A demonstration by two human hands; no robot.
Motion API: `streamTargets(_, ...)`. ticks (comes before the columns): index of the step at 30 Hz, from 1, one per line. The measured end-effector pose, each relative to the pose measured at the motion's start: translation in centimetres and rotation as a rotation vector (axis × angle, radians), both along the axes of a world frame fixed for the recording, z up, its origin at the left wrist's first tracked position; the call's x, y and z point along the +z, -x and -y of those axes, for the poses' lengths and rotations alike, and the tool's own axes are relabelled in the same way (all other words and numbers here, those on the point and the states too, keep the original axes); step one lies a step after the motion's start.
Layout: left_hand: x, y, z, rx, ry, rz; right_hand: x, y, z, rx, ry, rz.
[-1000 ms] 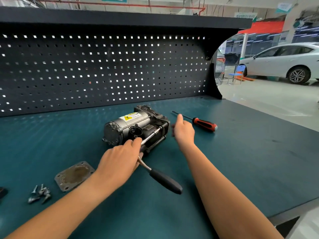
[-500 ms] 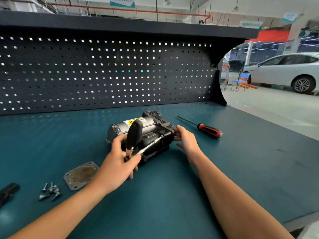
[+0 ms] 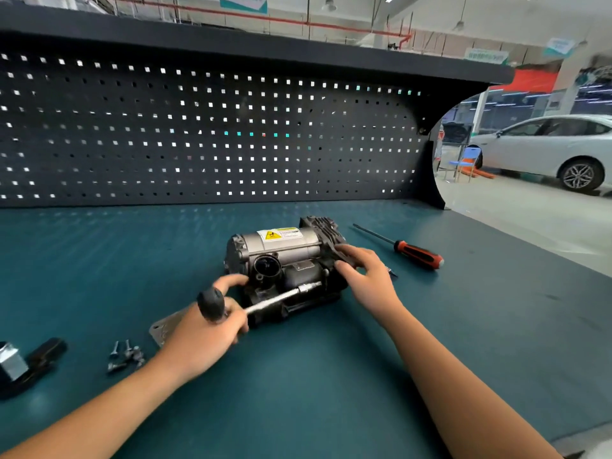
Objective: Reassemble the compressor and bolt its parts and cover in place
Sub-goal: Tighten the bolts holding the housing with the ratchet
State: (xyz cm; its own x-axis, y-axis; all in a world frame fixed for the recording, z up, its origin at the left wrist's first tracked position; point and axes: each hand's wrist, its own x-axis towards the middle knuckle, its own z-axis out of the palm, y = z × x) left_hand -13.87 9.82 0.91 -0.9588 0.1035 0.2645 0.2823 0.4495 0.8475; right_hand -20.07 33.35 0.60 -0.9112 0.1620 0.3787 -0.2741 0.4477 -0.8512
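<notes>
The compressor, a silver cylinder with a yellow warning label on a black body, lies mid-bench. My left hand grips the black handle of a ratchet wrench, whose chrome shaft reaches along the compressor's near side. My right hand holds the compressor's right end, fingers curled over the black housing. A grey metal cover plate lies flat behind my left hand, partly hidden. Several loose bolts sit to its left.
A red-and-black screwdriver lies to the right of the compressor. A black tool with a silver block is at the left edge. The pegboard closes the bench's back; the bench's right edge drops to the workshop floor.
My left hand swung the ratchet handle from upright over the compressor down toward the near left. My right hand shifted from the compressor's right end to on top of it.
</notes>
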Motion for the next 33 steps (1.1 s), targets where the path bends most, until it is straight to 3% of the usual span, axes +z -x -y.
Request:
streamTargets(2,0.7,0.1,0.8,0.023,-0.136,0.036,0.1,-0.2,-0.3,0.038,0.026,0.001)
streamTargets(5,1.9,0.1,1.5,0.017,-0.583,0.208,-0.1,-0.6,-0.3,0.037,0.168,0.071)
streamTargets(9,2.7,0.3,1.4,0.039,-0.797,0.23,-0.9,-0.8,0.8,0.042,0.088,0.155)
streamTargets(14,2.7,2.1,0.1,0.066,-0.738,0.217,-1.6,-0.8,1.7,-0.046,0.152,0.232)
streamTargets(17,1.8,2.6,-1.3,0.038,-0.642,0.2,-1.7,-1.0,1.3,0.012,0.108,0.249)
streamTargets(25,1.1,3.3,-0.7,0.14,-0.226,-0.103,-1.8,-1.0,0.5,-0.029,-0.038,0.171)
streamTargets(33,1.9,4.3,-1.3,0.129,-0.393,0.07,-1.8,-0.5,0.3,-0.044,0.02,0.209)
